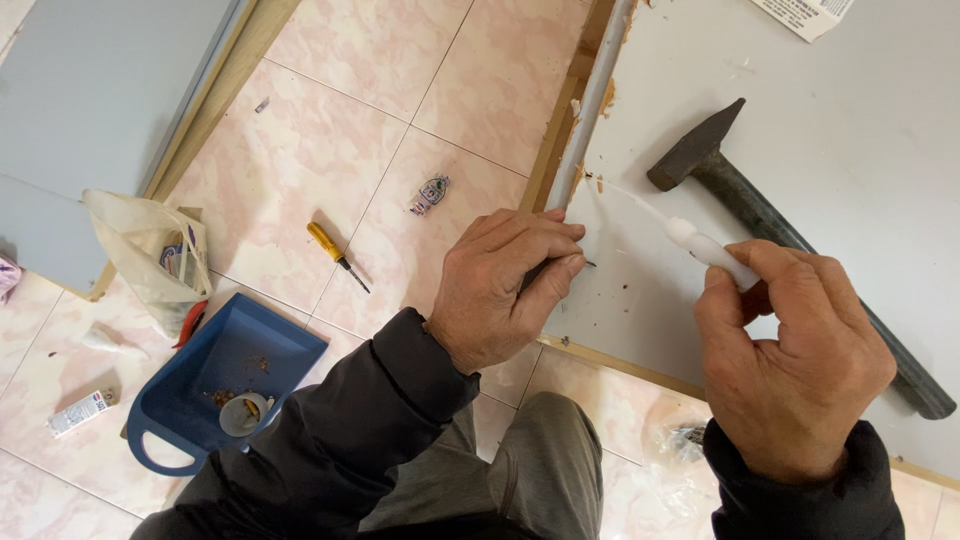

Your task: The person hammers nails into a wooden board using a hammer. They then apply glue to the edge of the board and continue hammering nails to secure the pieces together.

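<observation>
My left hand (505,285) sat at the near-left corner of the white board (830,180), fingers curled tight together & pressed down on that corner, right where the grey strip (590,105) along the board's left edge ended; sth small and dark poked out past my fingertips onto the board, couldn't tell what. My right hand (790,355) hovered over the board's near edge, thumb & fingers clamped round a white tube (712,250), nozzle end aimed toward the left hand, a thin white line running on from it across the board. Hammer (790,240) lay flat on the board, just behind the right hand, dark head toward the board's far side, handle running to the near-right edge and passing under my right hand. Bits of sawdust near the board's left edge. A printed paper (805,15) lay at the board's far end. Left of the board, on the pink tile floor (330,130): a small wrapper (430,195) closest, then a yellow-handled screwdriver (335,253), then a blue tray (225,385) w/ a small cup (243,412) in it, a plastic bag (150,255) just beyond the tray, and a small white box (80,412) farthest left.
</observation>
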